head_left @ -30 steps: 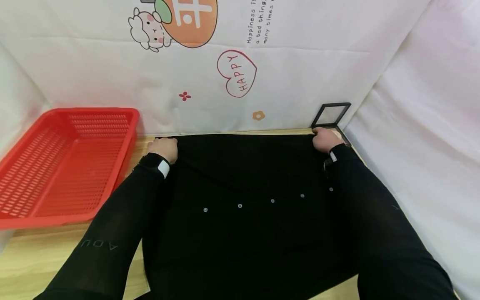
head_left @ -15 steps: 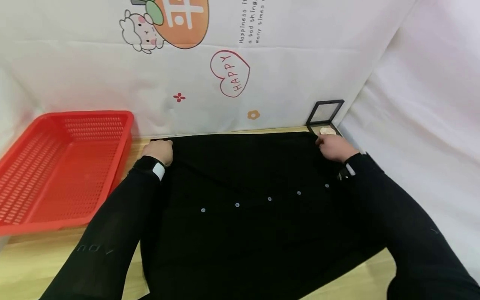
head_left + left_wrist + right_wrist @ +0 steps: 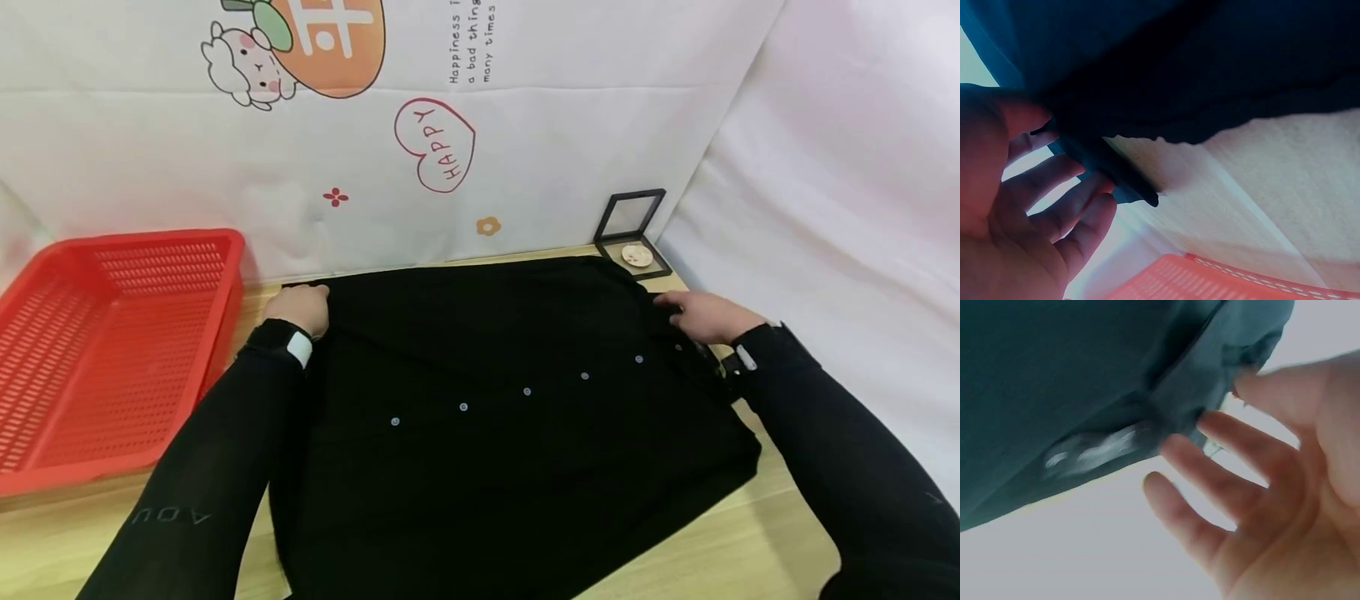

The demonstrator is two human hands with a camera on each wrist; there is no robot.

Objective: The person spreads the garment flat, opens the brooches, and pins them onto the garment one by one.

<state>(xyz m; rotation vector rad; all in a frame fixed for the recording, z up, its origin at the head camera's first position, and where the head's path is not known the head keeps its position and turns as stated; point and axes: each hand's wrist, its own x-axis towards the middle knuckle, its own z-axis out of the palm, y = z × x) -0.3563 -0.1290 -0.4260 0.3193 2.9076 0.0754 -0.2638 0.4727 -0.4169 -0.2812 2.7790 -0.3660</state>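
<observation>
A black button-up shirt (image 3: 480,483) is spread on the wooden table, its pale buttons (image 3: 527,392) running in a slanting row. At its far left corner my left hand (image 3: 300,308) pinches the edge; in the left wrist view the thumb and forefinger of the left hand (image 3: 1041,181) meet on the dark cloth (image 3: 1210,75), the other fingers loosely bent. My right hand (image 3: 708,317) is at the right end of the shirt. In the right wrist view the right hand's spread fingers (image 3: 1191,469) lie at the cloth (image 3: 1085,375), thumb and forefinger apart, near a whitish label (image 3: 1104,450).
A red plastic basket (image 3: 232,275) stands on the left. At the back right corner is a black-framed open case (image 3: 600,233) with a round cream disc (image 3: 637,255) in it. A white printed sheet (image 3: 555,150) rises behind. Bare wood (image 3: 712,550) shows at the front right.
My right hand has moved from the far right corner toward me and to the right, loosening its fingers; the shirt's right end has shifted and the case is uncovered. My left hand stays at its corner.
</observation>
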